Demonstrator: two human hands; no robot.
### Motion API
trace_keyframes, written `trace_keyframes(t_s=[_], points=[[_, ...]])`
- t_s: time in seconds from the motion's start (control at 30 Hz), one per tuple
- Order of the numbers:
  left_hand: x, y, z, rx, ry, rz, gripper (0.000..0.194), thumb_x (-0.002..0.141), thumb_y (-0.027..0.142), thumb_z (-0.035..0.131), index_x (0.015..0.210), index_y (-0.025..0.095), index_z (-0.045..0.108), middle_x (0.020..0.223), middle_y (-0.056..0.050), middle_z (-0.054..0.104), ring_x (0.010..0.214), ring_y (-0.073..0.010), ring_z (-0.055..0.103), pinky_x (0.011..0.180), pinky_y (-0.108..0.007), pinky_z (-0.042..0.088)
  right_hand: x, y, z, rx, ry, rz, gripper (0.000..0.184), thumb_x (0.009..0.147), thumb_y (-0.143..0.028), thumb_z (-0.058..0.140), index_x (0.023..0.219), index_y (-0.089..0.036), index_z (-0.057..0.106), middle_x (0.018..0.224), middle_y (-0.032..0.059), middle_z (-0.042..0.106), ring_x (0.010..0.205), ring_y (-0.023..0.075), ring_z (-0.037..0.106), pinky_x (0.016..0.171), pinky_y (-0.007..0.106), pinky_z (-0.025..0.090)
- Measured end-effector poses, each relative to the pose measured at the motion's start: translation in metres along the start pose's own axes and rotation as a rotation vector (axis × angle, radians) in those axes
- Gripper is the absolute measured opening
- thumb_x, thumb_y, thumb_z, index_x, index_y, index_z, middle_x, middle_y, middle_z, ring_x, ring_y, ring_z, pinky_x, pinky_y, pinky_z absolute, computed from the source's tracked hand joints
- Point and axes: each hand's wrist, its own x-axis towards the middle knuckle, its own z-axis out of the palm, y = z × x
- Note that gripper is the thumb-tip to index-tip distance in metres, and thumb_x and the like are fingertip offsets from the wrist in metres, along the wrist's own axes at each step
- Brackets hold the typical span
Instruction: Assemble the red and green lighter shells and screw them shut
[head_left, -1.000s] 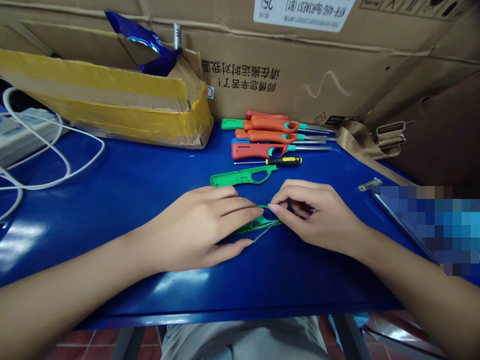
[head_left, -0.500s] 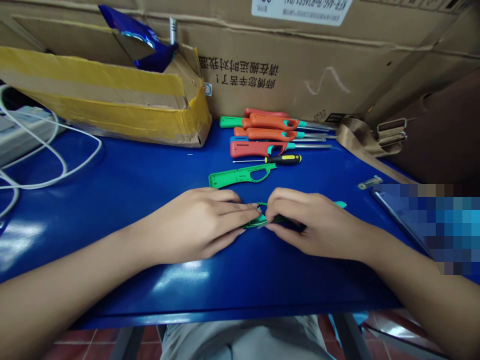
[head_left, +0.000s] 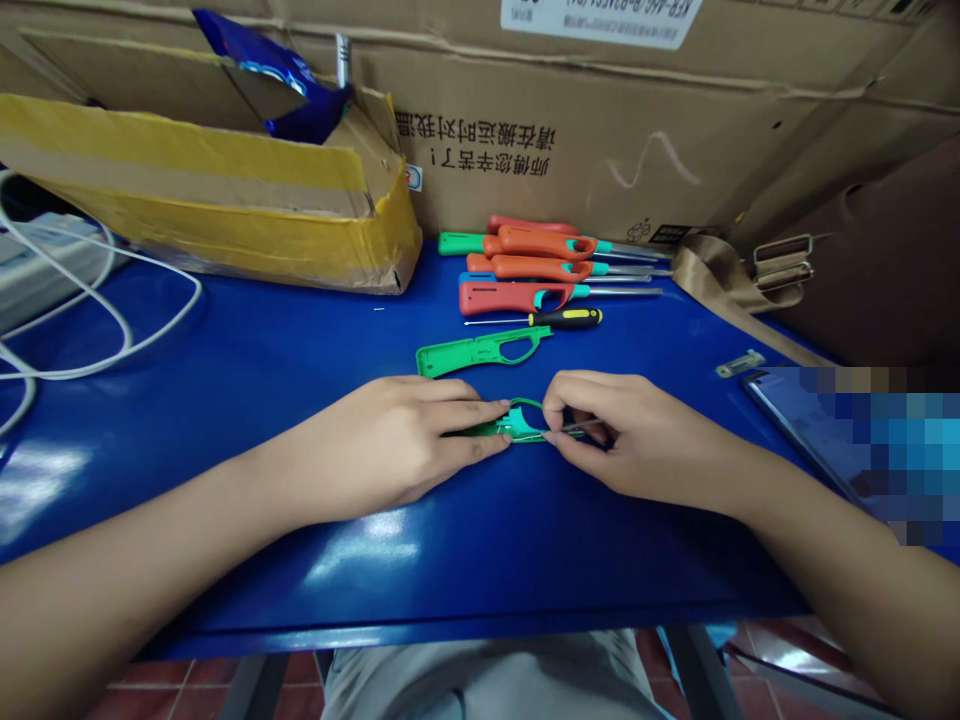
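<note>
Evidently steadying open green lighter body (head_left: 517, 421) on desk (head_left: 300, 340), near side of screwdriver (head_left: 566, 319), clasped in fingers of left hand (head_left: 420, 440), probably against slipping; pinching thin greyish piece (head_left: 577, 427) in fingers of right hand (head_left: 634, 430), likely for fine control.

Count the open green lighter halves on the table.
2. One lies between the screwdriver and the left hand; the other is partly under that hand, its far end reaching the right hand. The hands could hide more.

White glare blots the glossy blue tabletop (head_left: 465, 575), left and near.
</note>
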Motion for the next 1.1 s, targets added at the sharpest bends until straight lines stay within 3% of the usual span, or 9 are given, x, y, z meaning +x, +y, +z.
trace_keyframes(t_s=[0.3,0.43,0.53,0.63,0.73,0.9,1.1], points=[[0.001,0.001,0.008,0.001,0.071,-0.007,0.033,0.103,0.022,0.05,0.13,0.019,0.07,0.133,-0.012,0.07,0.116,-0.0267,0.069,0.098,-0.04,0.06,0.0,0.0,0.0,-0.027,-0.006,-0.003,0.008,0.092,-0.016,0.058,0.096,-0.023,0.06,0.092,-0.0038,0.061,0.071,0.0098,0.049,0.067,0.025,0.036],[0.002,0.004,0.015,-0.098,0.151,-0.052,0.031,0.103,0.021,0.053,0.129,0.019,0.07,0.134,-0.011,0.07,0.119,-0.0252,0.069,0.101,-0.039,0.059,0.0,0.003,0.001,-0.042,0.004,-0.01,0.006,0.093,-0.018,0.059,0.096,-0.023,0.062,0.091,-0.0033,0.062,0.071,0.01,0.05,0.067,0.025,0.036],[0.002,-0.003,0.011,-0.218,0.248,-0.141,0.032,0.099,0.024,0.061,0.13,0.02,0.069,0.128,-0.009,0.073,0.117,-0.0216,0.069,0.104,-0.035,0.055,-0.001,0.005,0.002,-0.052,0.015,-0.02,0.005,0.093,-0.018,0.059,0.095,-0.022,0.062,0.091,-0.0032,0.063,0.072,0.0101,0.051,0.068,0.025,0.037],[-0.001,-0.018,-0.001,-0.123,0.338,-0.324,0.023,0.098,0.028,0.063,0.116,0.017,0.074,0.111,-0.008,0.077,0.102,-0.0219,0.07,0.092,-0.036,0.056,-0.001,0.006,0.002,-0.072,0.023,-0.03,0.005,0.093,-0.018,0.059,0.094,-0.022,0.061,0.09,-0.0032,0.063,0.071,0.0101,0.051,0.067,0.025,0.036],[-0.006,-0.035,-0.012,0.039,0.335,-0.487,0.023,0.097,0.032,0.063,0.102,0.014,0.076,0.097,-0.01,0.075,0.095,-0.0258,0.068,0.088,-0.041,0.055,0.0,0.006,0.002,-0.079,0.026,-0.034,0.004,0.094,-0.019,0.059,0.093,-0.022,0.061,0.089,-0.0034,0.062,0.07,0.01,0.05,0.066,0.025,0.036],[-0.011,-0.046,-0.01,0.054,0.257,-0.565,0.03,0.096,0.039,0.063,0.108,0.014,0.074,0.106,-0.012,0.072,0.103,-0.0282,0.066,0.092,-0.044,0.054,0.0,0.006,0.002,-0.079,0.022,-0.033,0.003,0.094,-0.021,0.058,0.093,-0.022,0.06,0.09,-0.0034,0.063,0.071,0.0099,0.051,0.067,0.024,0.036],[-0.006,-0.035,-0.001,-0.029,0.233,-0.413,0.027,0.1,0.037,0.058,0.111,0.017,0.073,0.105,-0.008,0.072,0.097,-0.0229,0.065,0.087,-0.037,0.053,0.001,0.003,-0.001,-0.128,0.078,0.034,0.005,0.095,-0.028,0.059,0.095,-0.024,0.062,0.094,-0.0036,0.067,0.074,0.0115,0.057,0.068,0.026,0.039]])
